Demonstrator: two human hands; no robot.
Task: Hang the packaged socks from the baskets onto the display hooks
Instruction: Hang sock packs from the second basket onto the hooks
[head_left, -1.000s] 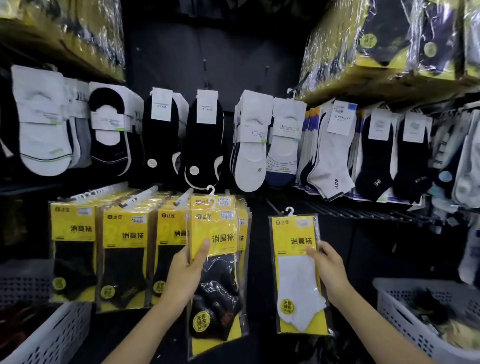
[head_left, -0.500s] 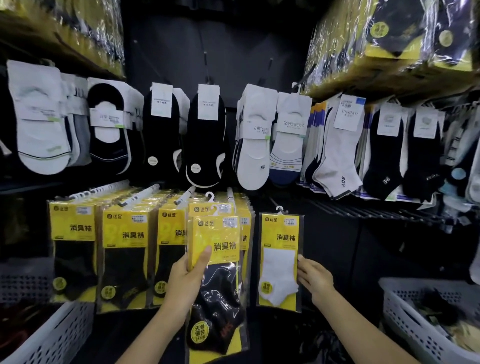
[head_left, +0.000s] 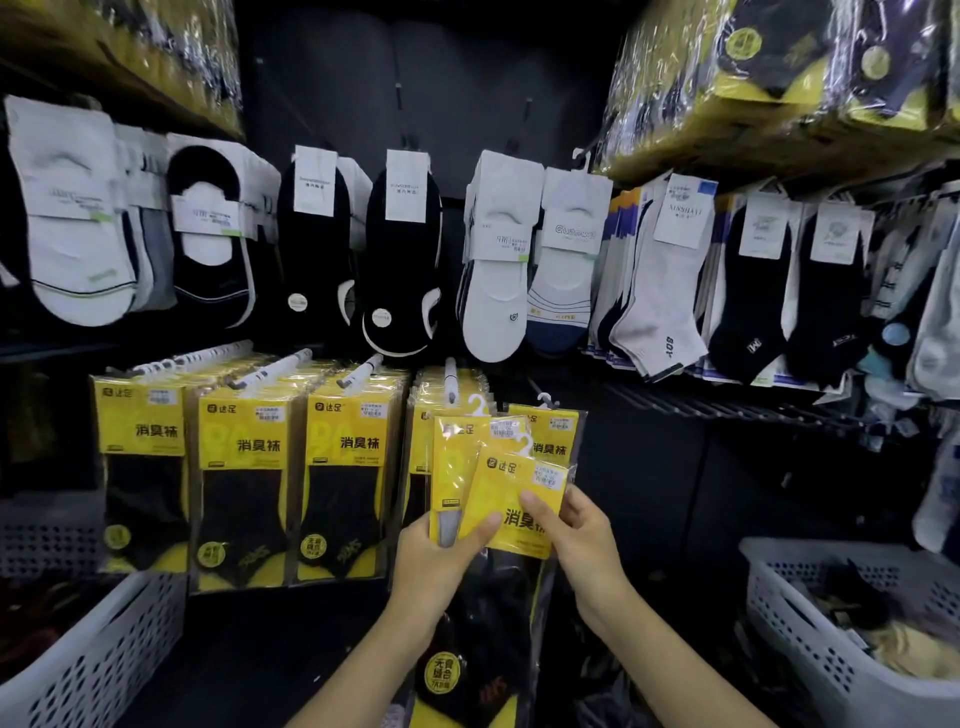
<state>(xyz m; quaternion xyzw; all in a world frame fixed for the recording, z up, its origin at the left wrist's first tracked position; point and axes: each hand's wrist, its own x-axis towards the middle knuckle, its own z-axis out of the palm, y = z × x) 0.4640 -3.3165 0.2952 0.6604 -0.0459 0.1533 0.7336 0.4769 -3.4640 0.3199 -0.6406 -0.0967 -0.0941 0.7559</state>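
My left hand (head_left: 441, 561) grips a small fan of yellow sock packs, thumb across their fronts. The front pack (head_left: 519, 499) is tilted to the right, and my right hand (head_left: 576, 530) pinches its right side. Behind it a second pack (head_left: 457, 457) shows a grey sock, with a white plastic hanger hook at its top. A pack of white socks (head_left: 550, 436) hangs on a hook just behind them. The display hook (head_left: 450, 382) with its white tip juts out above the packs. Black socks in the held packs hang down to the bottom edge.
Three rows of yellow packs (head_left: 244, 483) hang on hooks to the left. Loose sock pairs (head_left: 400, 260) hang in the row above. A white basket (head_left: 852, 644) with socks stands at the lower right, another basket (head_left: 78, 665) at the lower left. Wrapped bundles (head_left: 779, 78) fill the top shelves.
My right hand let go of the white-sock pack, now hanging on its hook, and came left to pinch the front pack. My left hand's packs have fanned apart.
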